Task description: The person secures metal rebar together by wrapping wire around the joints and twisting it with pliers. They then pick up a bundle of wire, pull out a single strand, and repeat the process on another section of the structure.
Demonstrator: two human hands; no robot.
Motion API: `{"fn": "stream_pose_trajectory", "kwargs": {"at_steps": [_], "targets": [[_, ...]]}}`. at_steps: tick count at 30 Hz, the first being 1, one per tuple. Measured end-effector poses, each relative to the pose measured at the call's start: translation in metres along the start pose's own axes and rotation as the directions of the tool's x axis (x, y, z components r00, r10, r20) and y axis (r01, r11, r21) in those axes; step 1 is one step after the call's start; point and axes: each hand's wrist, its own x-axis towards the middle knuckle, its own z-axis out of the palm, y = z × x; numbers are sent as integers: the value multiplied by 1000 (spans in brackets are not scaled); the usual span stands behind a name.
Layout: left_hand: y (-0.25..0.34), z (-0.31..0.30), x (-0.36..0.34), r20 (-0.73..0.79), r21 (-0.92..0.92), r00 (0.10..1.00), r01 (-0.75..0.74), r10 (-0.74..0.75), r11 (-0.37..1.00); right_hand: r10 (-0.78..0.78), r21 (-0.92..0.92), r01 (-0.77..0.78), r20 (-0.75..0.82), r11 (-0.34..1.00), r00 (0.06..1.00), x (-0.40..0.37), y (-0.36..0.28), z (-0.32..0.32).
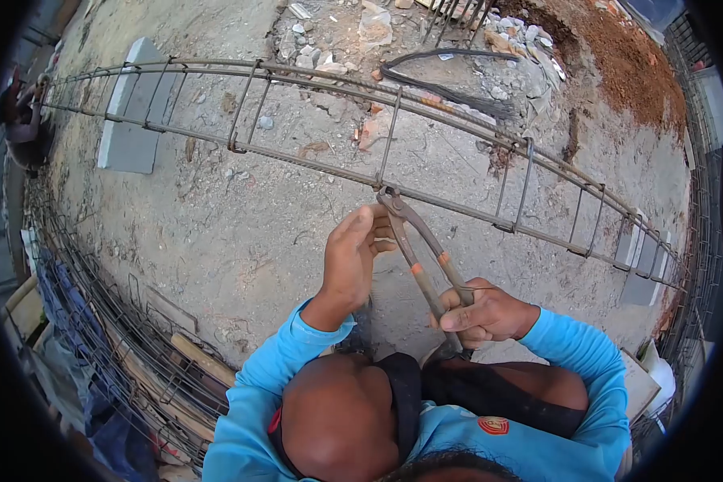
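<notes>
2 hands: right hand (486, 315) grips long rusty metal pincers (416, 269) biting grey steel bar cage (458, 210); left hand (352, 261) curls beside, hold unclear. Slipping could nip fingers.

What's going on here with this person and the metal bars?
A person in blue sleeves is working at a long rebar cage that lies on grey blocks over dirt. The right hand grips the handles of pincers, whose head sits at a bar of the cage. The left hand pinches right beside that head; what it holds is too small to tell.
</notes>
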Motion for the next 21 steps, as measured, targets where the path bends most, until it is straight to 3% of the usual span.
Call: {"fn": "stream_pose_trajectory", "kwargs": {"at_steps": [2, 3, 4, 5, 6, 8, 9, 11, 12, 14, 18, 20, 21], "targets": [[4, -12, -6, -14, 371, 988, -140, 157, 918, 12, 54, -12, 8, 998, 1000, -7, -7, 8], [12, -10, -10, -6, 373, 988, -143, 156, 917, 36, 103, -38, 20, 994, 999, -11, -11, 14], [24, -5, -17, 21, 551, 991, -121, 131, 826, 32, 102, -34, 17, 994, 999, -13, -15, 25], [33, 2, -23, 40, 706, 994, -101, 104, 701, 39, -181, -68, -161, 981, 986, -11, -19, 40], [38, 9, -26, 39, 705, 994, -102, 105, 702, -3, -437, -149, -328, 887, 945, -9, -21, 50], [44, 22, -30, -13, 878, 998, -15, 55, 479, -83, -515, -123, -360, 849, 929, 1, -6, 52], [43, 22, -28, -11, 879, 998, -17, 56, 476, -168, -589, -101, -384, 802, 908, 6, 2, 52], [39, 19, -23, 8, 950, 1000, -6, -7, 311, -211, -627, -75, -370, 776, 905, 13, 10, 51], [38, 16, -23, 10, 951, 1000, -8, -7, 309, -249, -662, -54, -355, 748, 901, 15, 12, 51], [35, 12, -25, 37, 859, 998, -5, -51, 512, -242, -636, -39, -348, 770, 906, 15, 11, 52], [31, 3, -22, 99, 929, 995, -94, 4, 359, -142, -545, -70, -337, 836, 931, 21, 19, 40], [28, -5, -19, 18, 848, 998, 19, -65, 529, -113, -546, -88, -324, 833, 939, 21, 23, 32], [30, -7, -20, 18, 850, 997, 20, -68, 527, -83, -546, -105, -309, 831, 947, 21, 25, 29]]}}
